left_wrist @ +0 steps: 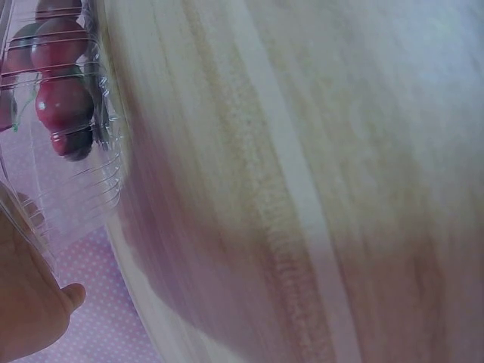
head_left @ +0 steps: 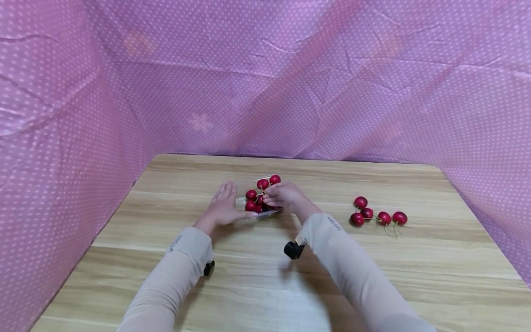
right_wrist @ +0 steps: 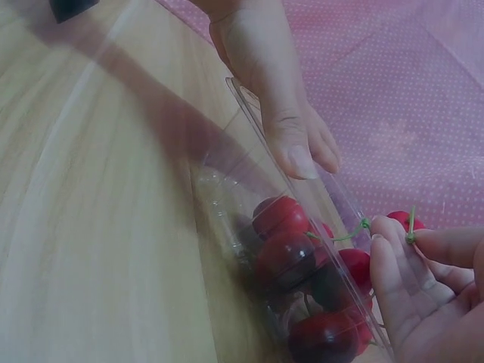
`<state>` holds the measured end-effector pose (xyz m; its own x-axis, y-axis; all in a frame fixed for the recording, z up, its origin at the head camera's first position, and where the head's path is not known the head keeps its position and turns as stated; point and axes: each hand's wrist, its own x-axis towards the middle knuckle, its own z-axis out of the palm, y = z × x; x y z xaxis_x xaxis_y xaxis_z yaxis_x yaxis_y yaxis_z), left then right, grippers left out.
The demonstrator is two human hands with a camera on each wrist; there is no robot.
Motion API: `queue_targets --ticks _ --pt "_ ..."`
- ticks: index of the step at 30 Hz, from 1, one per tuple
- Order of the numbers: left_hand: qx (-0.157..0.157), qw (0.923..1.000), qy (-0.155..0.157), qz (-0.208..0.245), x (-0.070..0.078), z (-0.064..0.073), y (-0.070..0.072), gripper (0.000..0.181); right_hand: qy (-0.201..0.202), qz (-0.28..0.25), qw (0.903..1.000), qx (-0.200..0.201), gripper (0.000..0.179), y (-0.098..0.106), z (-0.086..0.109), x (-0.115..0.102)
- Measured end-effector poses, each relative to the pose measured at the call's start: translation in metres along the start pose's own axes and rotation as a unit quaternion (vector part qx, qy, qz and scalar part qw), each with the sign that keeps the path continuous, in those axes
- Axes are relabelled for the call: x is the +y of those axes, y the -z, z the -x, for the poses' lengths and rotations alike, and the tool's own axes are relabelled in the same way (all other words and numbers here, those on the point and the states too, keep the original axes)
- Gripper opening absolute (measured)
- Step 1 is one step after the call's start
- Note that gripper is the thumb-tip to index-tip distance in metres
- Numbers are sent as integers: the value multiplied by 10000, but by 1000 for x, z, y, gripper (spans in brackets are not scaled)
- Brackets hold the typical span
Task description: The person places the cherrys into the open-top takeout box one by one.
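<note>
A clear plastic box (head_left: 268, 213) holding several red cherries (head_left: 250, 195) with green stems stands on the table. My left hand (head_left: 224, 207) lies against the box's left end with its fingers straight and the thumb at the near rim. Over the right part of the box, my right hand (head_left: 289, 196) has its fingers and thumb bent together. In the right wrist view, these fingertips pinch at the green stem (right_wrist: 411, 224) of a cherry (right_wrist: 399, 218). From the left wrist, the box's ridged wall (left_wrist: 94, 193) shows with cherries behind it.
Several loose cherries (head_left: 367, 213) with stems lie on the wooden table (head_left: 257, 286) to the right of the box. Pink dotted cloth (head_left: 232, 92) hangs behind the table and along its sides. Each wrist carries a small black camera (head_left: 293, 250).
</note>
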<state>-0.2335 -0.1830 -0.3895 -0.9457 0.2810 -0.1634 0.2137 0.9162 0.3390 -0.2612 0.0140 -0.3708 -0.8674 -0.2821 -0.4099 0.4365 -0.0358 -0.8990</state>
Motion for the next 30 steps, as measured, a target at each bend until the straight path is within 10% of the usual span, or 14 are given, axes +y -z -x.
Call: queue_targets --ticks 23,30 --pt "40 10000 30 -20 -2 -3 -4 121 -457 178 9983 317 24 -7 -3 -12" --pt "-12 10000 49 9 -3 -3 -3 120 -194 -30 9994 283 15 9 -50 19"
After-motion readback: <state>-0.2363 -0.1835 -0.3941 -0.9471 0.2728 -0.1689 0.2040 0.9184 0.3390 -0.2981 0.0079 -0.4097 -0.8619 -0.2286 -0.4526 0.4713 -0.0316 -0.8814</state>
